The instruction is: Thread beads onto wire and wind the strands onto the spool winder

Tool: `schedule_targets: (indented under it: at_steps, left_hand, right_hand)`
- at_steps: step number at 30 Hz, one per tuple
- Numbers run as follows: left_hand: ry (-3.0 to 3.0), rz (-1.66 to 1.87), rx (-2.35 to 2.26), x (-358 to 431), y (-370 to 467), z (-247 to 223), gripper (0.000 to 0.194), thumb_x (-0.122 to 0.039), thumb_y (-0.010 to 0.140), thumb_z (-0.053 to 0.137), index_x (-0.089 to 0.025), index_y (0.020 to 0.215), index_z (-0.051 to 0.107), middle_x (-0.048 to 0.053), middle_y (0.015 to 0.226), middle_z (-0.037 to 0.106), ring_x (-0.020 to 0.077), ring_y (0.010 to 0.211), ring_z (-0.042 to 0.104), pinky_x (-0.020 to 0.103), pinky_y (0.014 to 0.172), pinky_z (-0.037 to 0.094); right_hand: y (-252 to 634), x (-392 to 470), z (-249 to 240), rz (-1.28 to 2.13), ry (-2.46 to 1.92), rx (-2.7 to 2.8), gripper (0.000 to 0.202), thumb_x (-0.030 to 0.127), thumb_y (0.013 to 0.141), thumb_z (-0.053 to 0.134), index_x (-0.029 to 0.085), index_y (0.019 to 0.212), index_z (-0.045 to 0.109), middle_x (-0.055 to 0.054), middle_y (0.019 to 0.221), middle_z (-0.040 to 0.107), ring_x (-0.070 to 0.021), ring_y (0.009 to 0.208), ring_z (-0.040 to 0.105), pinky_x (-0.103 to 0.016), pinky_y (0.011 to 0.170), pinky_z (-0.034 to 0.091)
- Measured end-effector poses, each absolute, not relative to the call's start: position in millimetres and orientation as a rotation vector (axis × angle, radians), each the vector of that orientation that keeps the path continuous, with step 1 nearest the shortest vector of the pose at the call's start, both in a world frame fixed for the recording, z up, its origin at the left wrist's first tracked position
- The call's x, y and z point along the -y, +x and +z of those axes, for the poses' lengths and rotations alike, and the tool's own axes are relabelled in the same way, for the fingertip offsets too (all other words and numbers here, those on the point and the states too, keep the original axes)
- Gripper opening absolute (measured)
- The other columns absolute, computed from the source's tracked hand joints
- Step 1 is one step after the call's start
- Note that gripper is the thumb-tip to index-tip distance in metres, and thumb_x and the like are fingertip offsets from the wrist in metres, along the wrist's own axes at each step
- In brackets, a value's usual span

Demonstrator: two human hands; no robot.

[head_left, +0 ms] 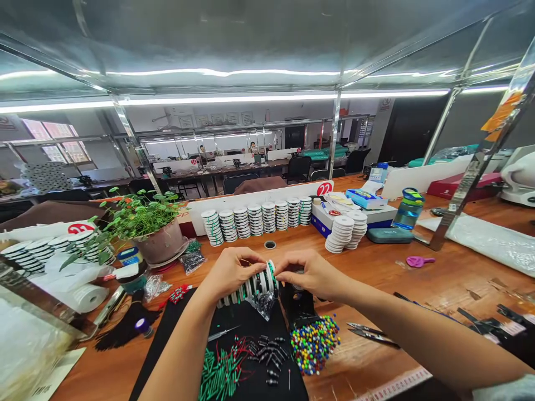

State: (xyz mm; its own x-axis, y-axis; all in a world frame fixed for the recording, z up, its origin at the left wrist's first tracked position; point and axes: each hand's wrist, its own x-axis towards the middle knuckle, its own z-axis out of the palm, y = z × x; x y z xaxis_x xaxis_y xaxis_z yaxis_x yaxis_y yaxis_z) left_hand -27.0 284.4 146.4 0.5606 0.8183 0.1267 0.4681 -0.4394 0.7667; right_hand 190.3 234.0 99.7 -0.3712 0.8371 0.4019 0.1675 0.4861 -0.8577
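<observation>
A row of white spools [258,283] wound with dark and green material lies on its side above a black mat [167,334]. My left hand [236,271] rests on top of the spools, its fingers closed on them. At the right end of the row, my right hand [303,273] pinches at the last spool's edge; what is between its fingertips is too small to name. A small clear bag [264,305] with dark bits lies against the spools. Nearer on the mat are green tubes [219,372], red threads and black beads [271,352]. Colourful beads [315,342] are heaped to the right.
Stacked spools [254,219] line the white divider behind. A potted plant [156,242] stands at left, white spools [340,234] and a water bottle [408,209] at right. Pliers [371,333] lie under my right forearm's side. A metal shelf frame rises around the bench.
</observation>
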Motion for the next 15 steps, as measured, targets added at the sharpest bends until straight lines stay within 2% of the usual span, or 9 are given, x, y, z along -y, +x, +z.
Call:
schedule_targets:
  at_steps: [6, 15]
  left_hand:
    - [2.108, 0.646, -1.019, -283, -27, 147, 0.015, -0.032, 0.079, 0.071, -0.019, 0.08, 0.078, 0.005, 0.079, 0.077, 0.0167, 0.072, 0.066, 0.026, 0.066, 0.049]
    - [2.083, 0.628, -0.999, -286, -27, 146, 0.013, -0.03, 0.078, 0.071, -0.019, 0.08, 0.077, 0.004, 0.077, 0.076, 0.0156, 0.07, 0.066, 0.026, 0.065, 0.048]
  right_hand:
    - [185, -242, 96, 0.803, -0.891, 1.913, 0.014, 0.029, 0.089, 0.066, 0.017, 0.084, 0.071, -0.003, 0.078, 0.069, -0.0153, 0.072, 0.059, -0.027, 0.067, 0.045]
    - [181, -247, 96, 0.953, -0.894, 1.883, 0.023, 0.038, 0.088, 0.066, 0.017, 0.082, 0.068, 0.0, 0.072, 0.062, -0.0125, 0.064, 0.051, -0.025, 0.061, 0.04]
